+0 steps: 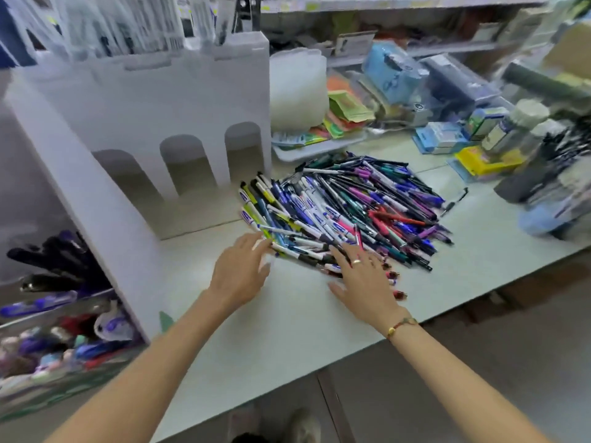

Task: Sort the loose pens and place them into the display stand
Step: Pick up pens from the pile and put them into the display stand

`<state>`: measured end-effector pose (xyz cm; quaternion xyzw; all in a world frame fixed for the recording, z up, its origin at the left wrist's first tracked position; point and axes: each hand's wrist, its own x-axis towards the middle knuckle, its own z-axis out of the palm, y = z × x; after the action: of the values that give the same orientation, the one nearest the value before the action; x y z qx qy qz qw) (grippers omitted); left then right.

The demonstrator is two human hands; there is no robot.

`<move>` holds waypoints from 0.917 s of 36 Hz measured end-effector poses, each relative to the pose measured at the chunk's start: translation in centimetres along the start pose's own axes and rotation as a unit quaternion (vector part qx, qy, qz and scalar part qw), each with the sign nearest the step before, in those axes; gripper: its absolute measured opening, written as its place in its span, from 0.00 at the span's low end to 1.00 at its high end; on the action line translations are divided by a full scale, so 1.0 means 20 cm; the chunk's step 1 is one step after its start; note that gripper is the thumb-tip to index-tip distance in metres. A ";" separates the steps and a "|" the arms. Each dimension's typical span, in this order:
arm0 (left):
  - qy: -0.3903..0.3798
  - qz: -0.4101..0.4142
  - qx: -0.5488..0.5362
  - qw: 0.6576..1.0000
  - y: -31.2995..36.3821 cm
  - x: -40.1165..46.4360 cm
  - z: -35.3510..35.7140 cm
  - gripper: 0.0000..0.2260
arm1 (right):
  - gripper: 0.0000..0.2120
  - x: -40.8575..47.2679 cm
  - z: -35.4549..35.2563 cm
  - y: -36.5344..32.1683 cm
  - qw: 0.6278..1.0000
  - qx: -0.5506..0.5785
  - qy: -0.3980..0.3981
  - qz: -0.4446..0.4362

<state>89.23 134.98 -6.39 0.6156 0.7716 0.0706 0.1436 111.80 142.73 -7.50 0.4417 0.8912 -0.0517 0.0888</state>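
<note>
Both hands (240,270) flat on pen pile (345,209) near edge.

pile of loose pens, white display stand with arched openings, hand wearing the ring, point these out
pile of loose mixed-colour pens (351,203), head view, middle of the heap
white display stand with arched openings (179,100), head view, its flat front wall
right hand wearing a ring (364,276), head view, back of the hand

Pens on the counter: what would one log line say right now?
stage: sorting start | pens: loose pile | left hand: open, touching pile | right hand: open, on pile | stand: left of pile
</note>
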 end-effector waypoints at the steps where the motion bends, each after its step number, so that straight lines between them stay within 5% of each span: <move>1: 0.020 -0.046 -0.061 0.997 0.00 0.03 0.05 0.22 | 0.31 0.01 0.05 0.00 1.000 0.008 0.014 0.005; 4: 0.103 -0.226 -0.212 0.945 0.02 0.13 0.14 0.25 | 0.33 0.05 0.16 0.03 0.999 0.018 0.042 0.013; 8: 0.158 -0.334 -0.257 0.893 0.05 0.30 0.14 0.25 | 0.34 0.12 0.22 0.10 0.996 -0.009 0.086 -0.019; 16: 0.082 -0.440 -0.316 0.836 0.10 0.65 0.04 0.36 | 0.27 0.23 0.22 0.18 0.988 0.001 0.147 -0.046; 26: 0.007 -0.431 -0.285 0.856 0.08 0.78 -0.01 0.34 | 0.28 0.24 0.26 0.18 0.984 -0.003 0.174 -0.046; 33: -0.014 -0.401 -0.286 0.870 0.13 0.77 0.00 0.23 | 0.27 0.24 0.27 0.17 0.983 0.005 0.181 -0.040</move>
<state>88.52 150.50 -7.84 0.1861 0.8960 0.2161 0.3405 112.35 147.59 -13.81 0.4080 0.9094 0.0212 -0.0785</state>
